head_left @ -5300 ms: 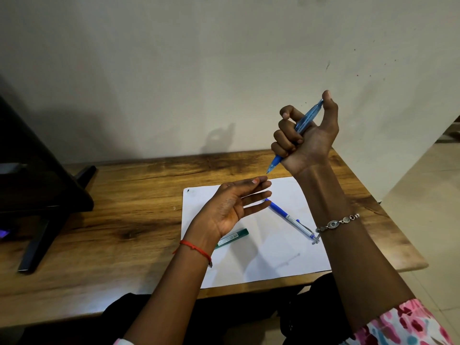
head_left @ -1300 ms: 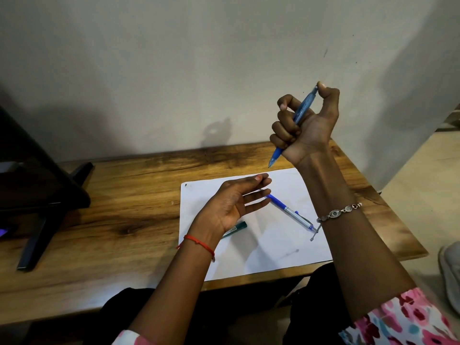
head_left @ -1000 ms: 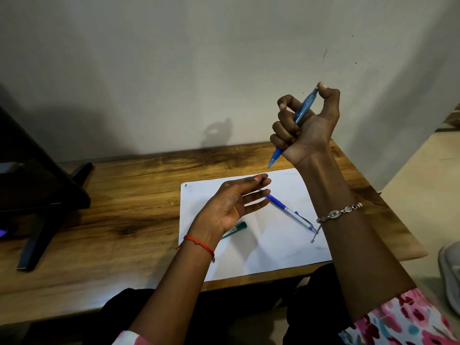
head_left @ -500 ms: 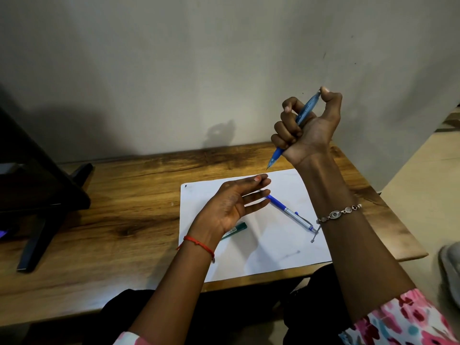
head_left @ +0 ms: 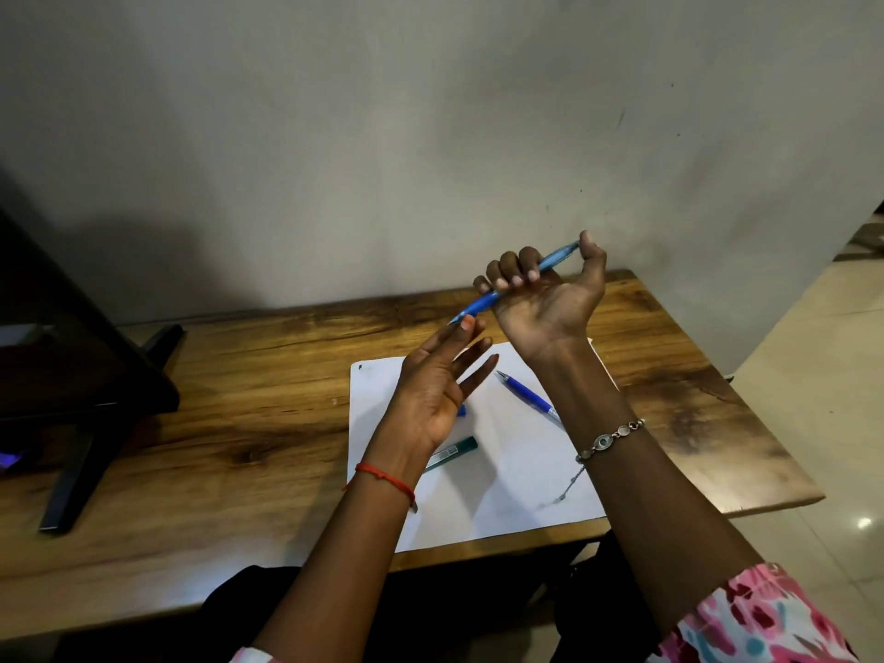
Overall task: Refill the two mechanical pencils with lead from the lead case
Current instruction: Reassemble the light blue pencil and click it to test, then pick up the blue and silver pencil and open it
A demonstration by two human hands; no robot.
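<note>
My right hand (head_left: pixel 545 299) is raised above the desk, fist closed around a light-blue mechanical pencil (head_left: pixel 483 301), thumb pressed on its top end and tip pointing down-left. My left hand (head_left: pixel 437 390) is open, palm up, fingers spread, with its fingertips just under the pencil's tip. A second, darker blue mechanical pencil (head_left: pixel 526 397) lies on the white sheet of paper (head_left: pixel 502 471), partly hidden by my right forearm. A green lead case (head_left: pixel 452 452) lies on the paper beside my left wrist. A small blue piece (head_left: pixel 461 410) shows under my left palm.
The wooden desk (head_left: pixel 239 399) stands against a grey wall. A dark stand with angled legs (head_left: pixel 81 423) occupies the left side. The desk's right edge drops to a tiled floor (head_left: pixel 823 423).
My right hand has lowered and tilted the pencil flatter, bringing its tip down to my left fingertips. My left hand rose slightly toward it. The camera view tilted downward.
</note>
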